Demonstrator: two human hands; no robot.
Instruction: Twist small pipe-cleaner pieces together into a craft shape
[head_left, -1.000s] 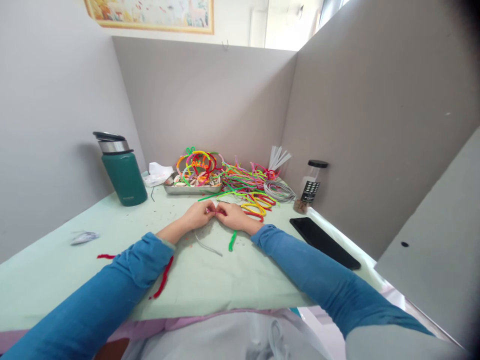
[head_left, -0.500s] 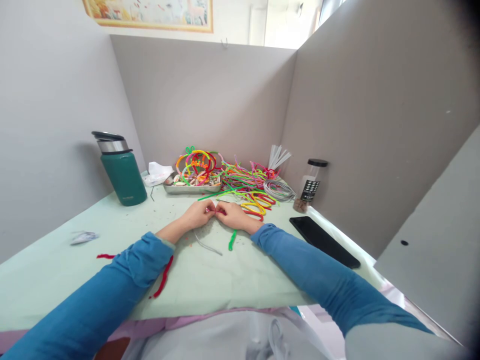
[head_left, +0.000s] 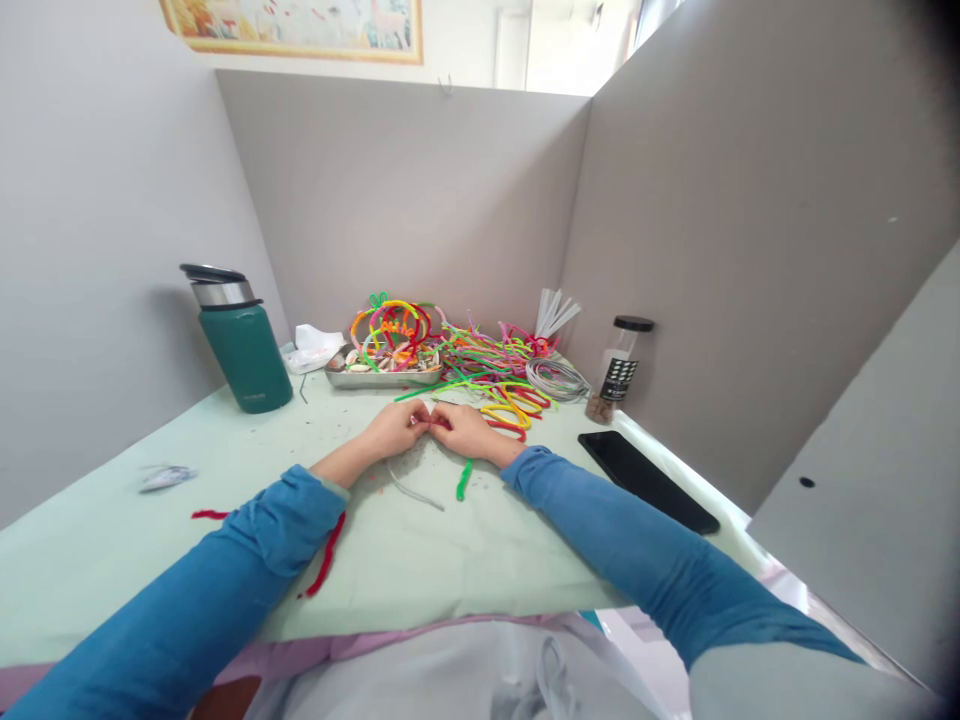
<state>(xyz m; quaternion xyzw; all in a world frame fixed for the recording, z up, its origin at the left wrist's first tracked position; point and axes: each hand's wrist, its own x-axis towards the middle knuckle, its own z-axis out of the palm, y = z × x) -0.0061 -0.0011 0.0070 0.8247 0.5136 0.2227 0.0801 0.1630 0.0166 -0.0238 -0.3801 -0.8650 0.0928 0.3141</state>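
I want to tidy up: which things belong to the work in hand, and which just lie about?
Likely the work's: red piece in left hand and right hand; fuzzy strips; wire coil; tray.

Probably lying about: flask; phone; jar; tissue.

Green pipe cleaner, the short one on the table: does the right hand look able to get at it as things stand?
Probably yes: the short green pipe cleaner lies close by the right hand, mostly uncovered, though that hand's fingers are pinching a small reddish piece.
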